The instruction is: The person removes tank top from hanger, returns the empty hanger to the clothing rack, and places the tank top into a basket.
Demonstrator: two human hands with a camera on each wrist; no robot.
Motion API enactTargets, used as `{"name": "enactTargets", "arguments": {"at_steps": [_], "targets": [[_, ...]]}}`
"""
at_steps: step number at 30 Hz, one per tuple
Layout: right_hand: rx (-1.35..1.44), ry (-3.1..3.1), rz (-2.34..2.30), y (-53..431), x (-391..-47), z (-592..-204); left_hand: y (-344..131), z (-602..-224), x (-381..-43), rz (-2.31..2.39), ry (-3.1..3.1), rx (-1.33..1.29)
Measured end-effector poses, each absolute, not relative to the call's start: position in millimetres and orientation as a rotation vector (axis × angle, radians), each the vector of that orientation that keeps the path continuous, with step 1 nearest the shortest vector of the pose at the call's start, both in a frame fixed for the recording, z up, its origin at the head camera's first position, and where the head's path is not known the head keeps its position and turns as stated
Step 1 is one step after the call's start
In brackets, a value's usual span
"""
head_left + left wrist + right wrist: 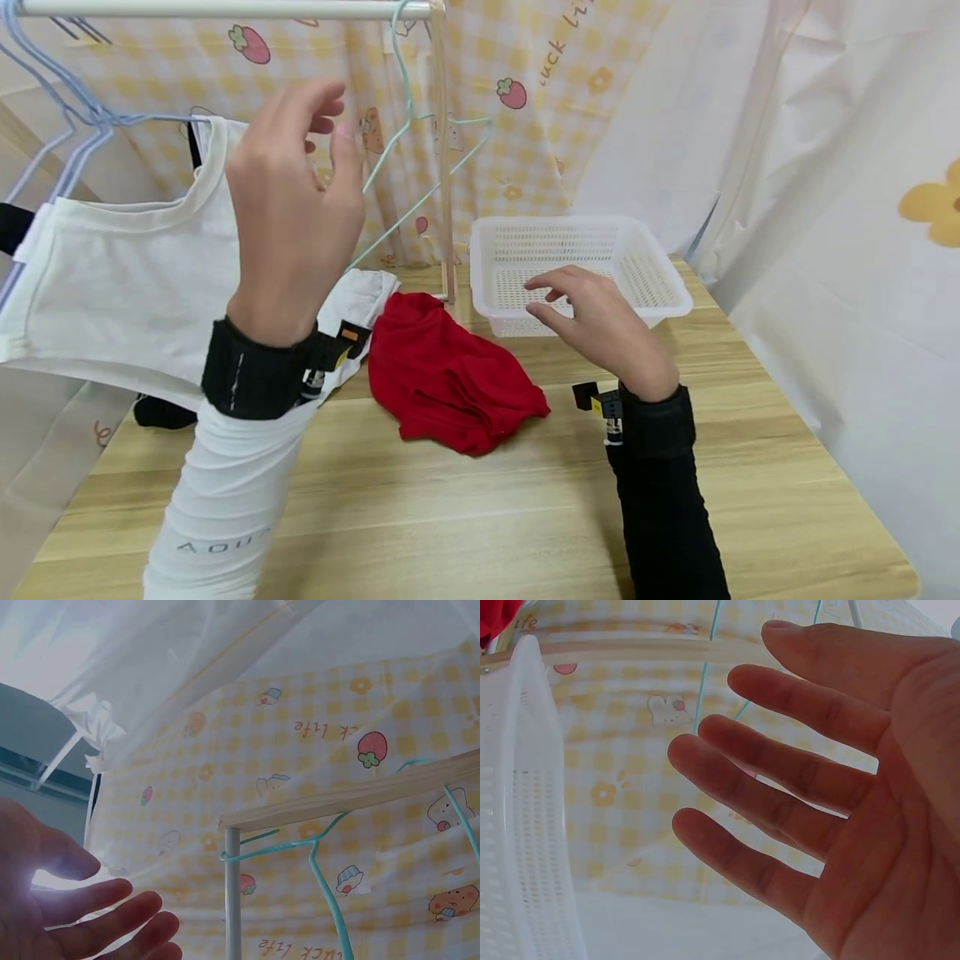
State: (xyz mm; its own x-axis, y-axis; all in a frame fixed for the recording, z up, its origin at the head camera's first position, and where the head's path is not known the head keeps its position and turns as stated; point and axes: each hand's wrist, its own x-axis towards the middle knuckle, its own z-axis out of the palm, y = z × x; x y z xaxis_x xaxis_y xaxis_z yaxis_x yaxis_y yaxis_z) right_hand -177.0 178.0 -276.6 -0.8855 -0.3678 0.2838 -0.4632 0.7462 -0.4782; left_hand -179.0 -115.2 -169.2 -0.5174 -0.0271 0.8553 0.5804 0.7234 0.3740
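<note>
In the head view my left hand [296,200] is raised in front of the rack, fingers loosely bent and holding nothing. Close to its right, a mint-green hanger [408,125] hangs from the rod with no garment on it. My right hand [600,321], also holding nothing, hovers over the near side of a white plastic basket [675,292]; its fingers [780,802] are spread in the right wrist view. A crumpled red cloth garment [450,375] lies on the table between the two arms. Behind the left wrist, a bunched white cloth [360,300] is partly hidden.
A white shirt [142,267] hangs at the left on blue hangers [97,121]. The rack's metal rod [225,8] crosses the top, with a wooden post [447,167] at its right end. A black item [165,412] lies under the shirt on the wooden table [420,533].
</note>
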Motion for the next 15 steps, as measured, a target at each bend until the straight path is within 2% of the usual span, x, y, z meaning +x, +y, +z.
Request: {"name": "enactTargets", "arguments": {"at_steps": [15], "targets": [[0.655, -2.801, 0.8, 179, -171, -276, -120, -214, -140, -0.922, -1.972, -0.401]]}}
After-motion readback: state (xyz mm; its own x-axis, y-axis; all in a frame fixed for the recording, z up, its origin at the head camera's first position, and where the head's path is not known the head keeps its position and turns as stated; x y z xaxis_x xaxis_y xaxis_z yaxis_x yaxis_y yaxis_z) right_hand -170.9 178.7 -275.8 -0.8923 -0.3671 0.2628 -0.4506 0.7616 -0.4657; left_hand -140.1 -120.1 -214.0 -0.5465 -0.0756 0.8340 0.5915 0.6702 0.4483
